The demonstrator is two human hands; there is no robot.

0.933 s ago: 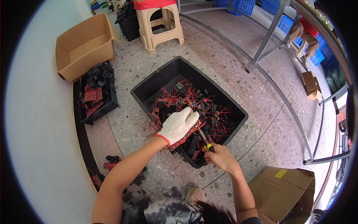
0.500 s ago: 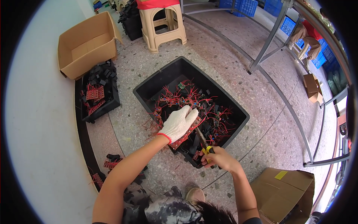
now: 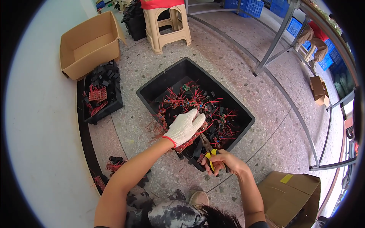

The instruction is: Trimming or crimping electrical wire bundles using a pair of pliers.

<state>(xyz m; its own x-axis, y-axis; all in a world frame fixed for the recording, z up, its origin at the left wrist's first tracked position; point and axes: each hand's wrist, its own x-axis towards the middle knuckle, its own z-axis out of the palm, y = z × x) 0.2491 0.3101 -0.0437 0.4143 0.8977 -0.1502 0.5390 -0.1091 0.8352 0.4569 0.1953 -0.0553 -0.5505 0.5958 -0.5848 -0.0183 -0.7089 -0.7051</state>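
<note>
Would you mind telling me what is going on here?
A person's gloved left hand holds a red circuit board panel over the near side of a black plastic bin. The bare right hand holds yellow-handled pliers, their tip close to the panel's edge. Red-wired circuit boards lie in the bin.

The glove is white with a red cuff. The circuit-board strip is brownish red with pale dots. The pliers are yellow and black with a grey tip. The bin is black, the wires bright red. Far off, the stool is cream, its cover red, the crates blue. The near right carton is brown with a yellow patch. The floor is speckled grey; the near clothing is blotched black, grey and white.
</note>
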